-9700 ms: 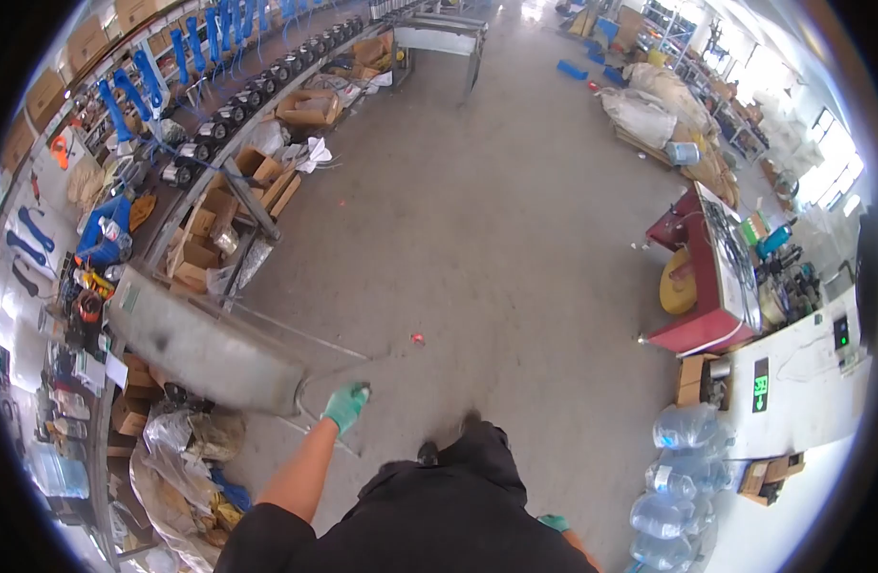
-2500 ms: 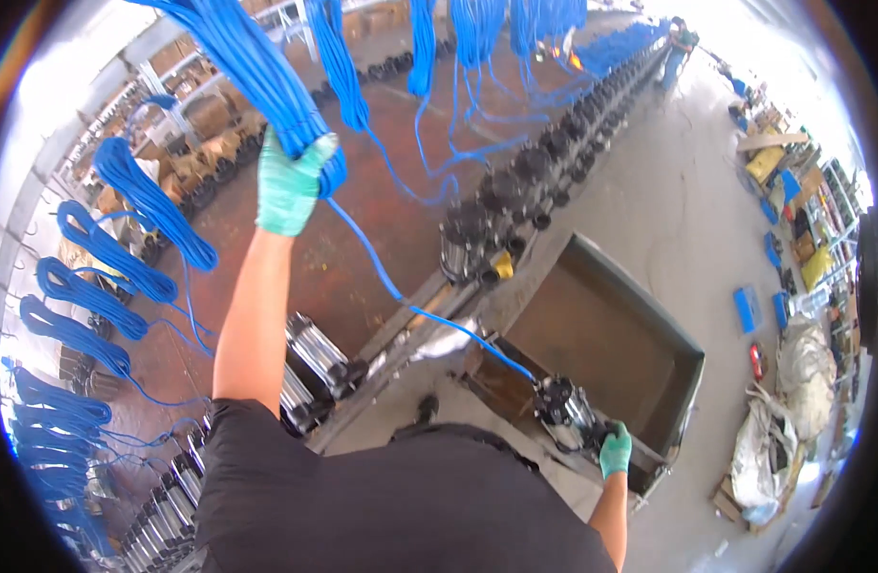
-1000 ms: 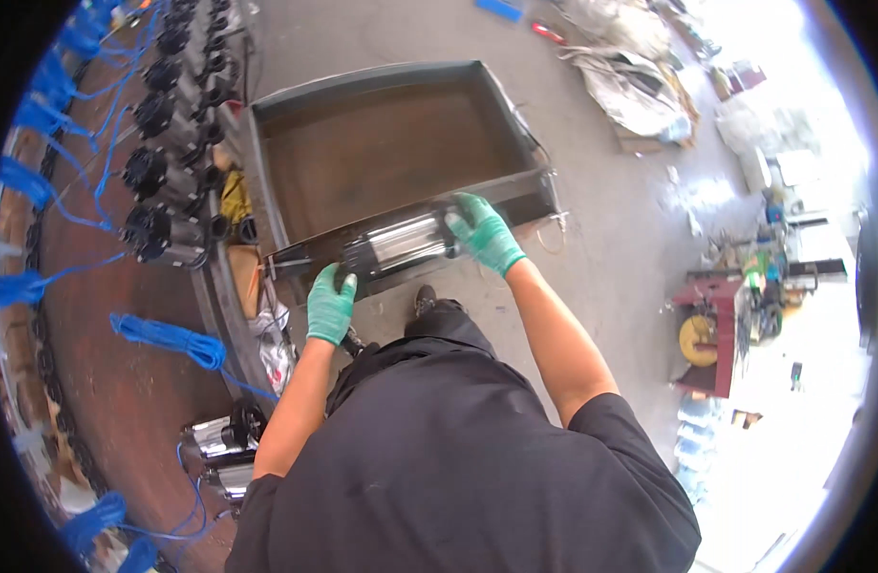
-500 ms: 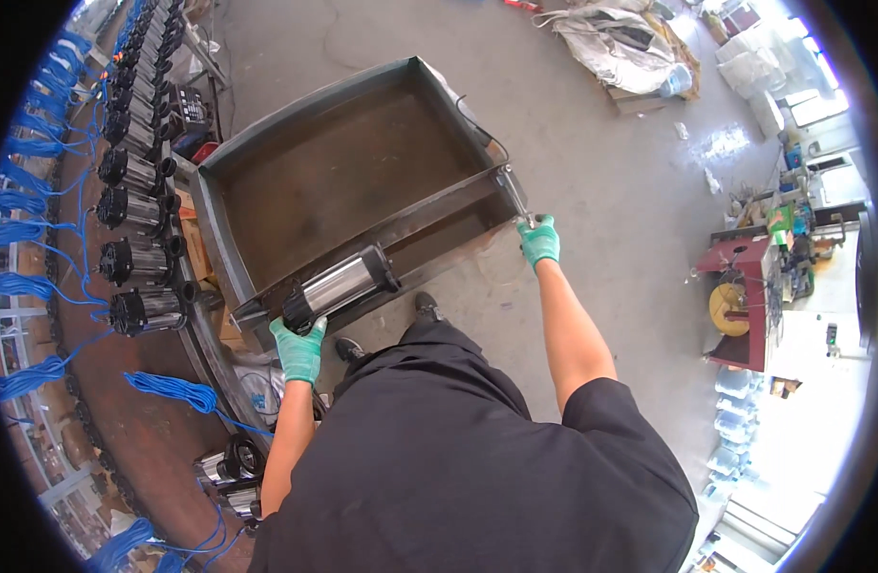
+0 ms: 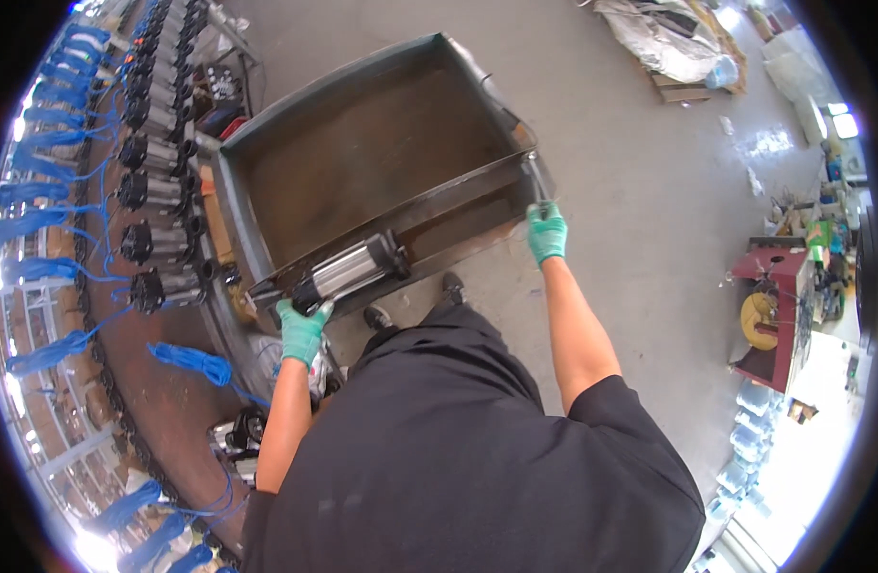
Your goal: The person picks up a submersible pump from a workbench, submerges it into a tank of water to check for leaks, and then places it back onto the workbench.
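A steel cylindrical pump (image 5: 348,271) with black ends lies on the near ledge of a large metal tank (image 5: 236,205). My left hand (image 5: 302,331), in a green glove, closes on the pump's left black end; some fingertips are hidden against it. At the tank's right corner, my gloved right hand (image 5: 547,234) is wrapped round a slim metal handle (image 5: 538,181). The handle's lower part is covered by the glove. A brownish surface shows inside the tank; I cannot tell whether it is liquid.
Similar pumps (image 5: 157,191) stand in a row on the left, with coiled blue cables (image 5: 28,224) beside them. Another blue coil (image 5: 192,361) lies by my left forearm. A dark red machine (image 5: 778,310) is on the right, and white sacking (image 5: 659,38) lies at the far right.
The whole scene has shifted slightly rightward in the view. The handle in my right hand has swung to point more directly toward me. My left hand stays at the pump's end.
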Available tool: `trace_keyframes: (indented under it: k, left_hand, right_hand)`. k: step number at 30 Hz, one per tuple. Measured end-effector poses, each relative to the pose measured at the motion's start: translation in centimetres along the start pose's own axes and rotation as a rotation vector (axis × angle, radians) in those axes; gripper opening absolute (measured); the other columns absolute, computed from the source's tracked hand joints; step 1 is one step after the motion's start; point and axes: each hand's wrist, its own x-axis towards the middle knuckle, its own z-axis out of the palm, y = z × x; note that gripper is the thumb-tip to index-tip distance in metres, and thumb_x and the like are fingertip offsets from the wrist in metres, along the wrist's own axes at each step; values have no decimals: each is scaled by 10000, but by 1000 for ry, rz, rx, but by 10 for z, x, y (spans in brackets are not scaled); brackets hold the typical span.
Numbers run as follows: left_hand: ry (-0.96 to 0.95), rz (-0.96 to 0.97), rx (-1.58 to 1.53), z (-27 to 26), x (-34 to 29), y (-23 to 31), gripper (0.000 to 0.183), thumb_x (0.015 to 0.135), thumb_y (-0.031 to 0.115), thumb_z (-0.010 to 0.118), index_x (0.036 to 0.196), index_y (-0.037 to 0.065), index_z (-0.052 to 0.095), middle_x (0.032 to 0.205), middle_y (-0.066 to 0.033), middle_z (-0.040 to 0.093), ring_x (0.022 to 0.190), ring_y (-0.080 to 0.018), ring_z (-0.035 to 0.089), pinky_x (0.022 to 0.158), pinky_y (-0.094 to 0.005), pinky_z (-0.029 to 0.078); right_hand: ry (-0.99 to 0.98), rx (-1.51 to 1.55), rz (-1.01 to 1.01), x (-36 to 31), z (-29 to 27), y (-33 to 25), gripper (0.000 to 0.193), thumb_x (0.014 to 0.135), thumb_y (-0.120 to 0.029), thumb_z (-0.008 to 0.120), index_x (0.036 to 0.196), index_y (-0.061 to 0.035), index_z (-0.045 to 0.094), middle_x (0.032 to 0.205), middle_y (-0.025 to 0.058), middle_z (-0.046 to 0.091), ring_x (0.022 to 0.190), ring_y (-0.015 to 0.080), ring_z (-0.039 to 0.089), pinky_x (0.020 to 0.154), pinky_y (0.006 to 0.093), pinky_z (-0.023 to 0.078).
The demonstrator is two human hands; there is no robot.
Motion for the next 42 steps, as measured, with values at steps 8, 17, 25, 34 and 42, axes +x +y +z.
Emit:
trace_keyframes:
  k: [8,17,25,34,42]
  left_hand:
    - [-16,-46,7,4,-5,37,707,791,212,886,1252,-54,419,1102,-127,636,959,-194,605,884,-308,501]
    - [-20,-17,11,-1,-3,33,736,796,229,884,1276,-68,412,1109,-141,631,977,-208,603,897,-317,501]
    - [27,29,-10,3,-7,14,618,796,195,881,1170,-29,444,1038,-110,641,896,-199,610,828,-309,511]
    - [26,46,7,3,-9,30,655,790,224,885,1192,-45,442,1058,-129,637,921,-209,601,853,-317,506]
    - [7,24,-39,4,-6,21,705,789,207,885,1256,-54,425,1099,-133,629,952,-216,593,893,-319,491]
  right_hand:
    - [-641,384,-31,-69,-19,-87,286,957,-202,698,1179,-23,685,971,83,720,842,134,624,769,314,515]
    - [-909,263,-318,-79,31,-110,257,931,-127,688,1157,-5,684,1030,163,721,912,241,685,834,362,530]
    - [-1006,152,-333,-71,27,-135,262,927,-170,698,1143,-22,689,992,167,715,861,252,664,822,374,522]
    - [-1136,414,347,-61,36,-142,258,1053,-310,546,1081,-89,678,701,-53,488,541,69,417,479,266,328]
    - [-1118,655,589,-72,37,-143,369,1052,-437,526,959,-93,623,588,-34,402,441,94,367,423,276,297]
